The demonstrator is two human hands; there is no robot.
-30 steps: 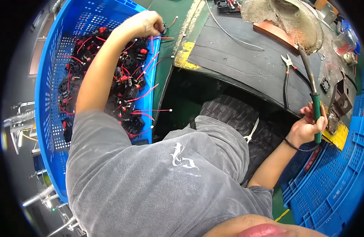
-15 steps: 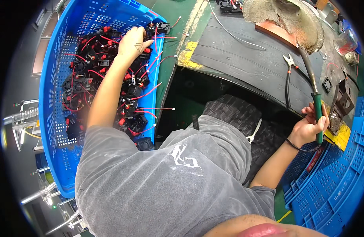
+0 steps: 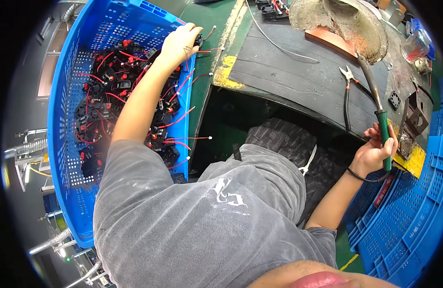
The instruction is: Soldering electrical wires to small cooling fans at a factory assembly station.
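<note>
My left hand (image 3: 179, 45) reaches over the right rim of a blue crate (image 3: 63, 144), fingers curled on a small black fan (image 3: 199, 40) with red wires. The hand hides most of that fan. Below it the crate holds many black fans and parts with red wires and red pieces (image 3: 124, 85). In my right hand (image 3: 375, 151) is a soldering iron (image 3: 383, 129), gripped by its green handle. Its metal shaft slants up to the left, with the tip end at a crusted, bowl-like metal shell (image 3: 344, 29) on the bench.
Pliers (image 3: 348, 77) with black handles lie on the dark bench mat (image 3: 288, 57), left of the iron. A thin pale cable (image 3: 279, 45) crosses the mat. Another fan (image 3: 394, 100) and a dark metal bracket (image 3: 416, 115) are at the right. Blue crates (image 3: 413, 206) stand at lower right.
My left hand has moved right and up, from over the crate's parts to the fan at its rim, and closed on it. The right hand still holds the soldering iron, nearly unmoved.
</note>
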